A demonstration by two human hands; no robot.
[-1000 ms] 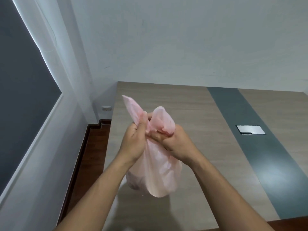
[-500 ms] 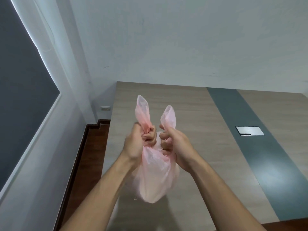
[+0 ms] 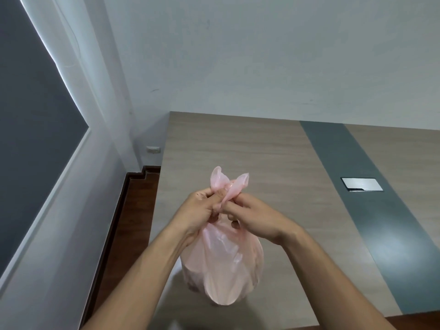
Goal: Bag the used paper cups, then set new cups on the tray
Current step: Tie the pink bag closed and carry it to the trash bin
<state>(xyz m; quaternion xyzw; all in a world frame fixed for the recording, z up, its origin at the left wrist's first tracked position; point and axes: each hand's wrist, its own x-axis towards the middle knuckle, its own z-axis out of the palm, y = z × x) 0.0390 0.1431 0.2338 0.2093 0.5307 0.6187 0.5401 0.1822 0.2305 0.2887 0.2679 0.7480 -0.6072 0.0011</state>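
I have both hands closed on the gathered neck of the pink plastic bag (image 3: 223,256), the left hand (image 3: 197,213) pinching one ear and the right hand (image 3: 257,221) the other, the two ears crossing just above my knuckles. The bag hangs below my hands over the near part of the desk (image 3: 262,153); whether its bottom rests on the wood I cannot tell. The film is thin, soft and slick, and the sack looks light, so I judge the grip belongs low on the twisted ears, close to the crossing, where the plastic bunches and won't slide or tear. No cups or tray are in sight.
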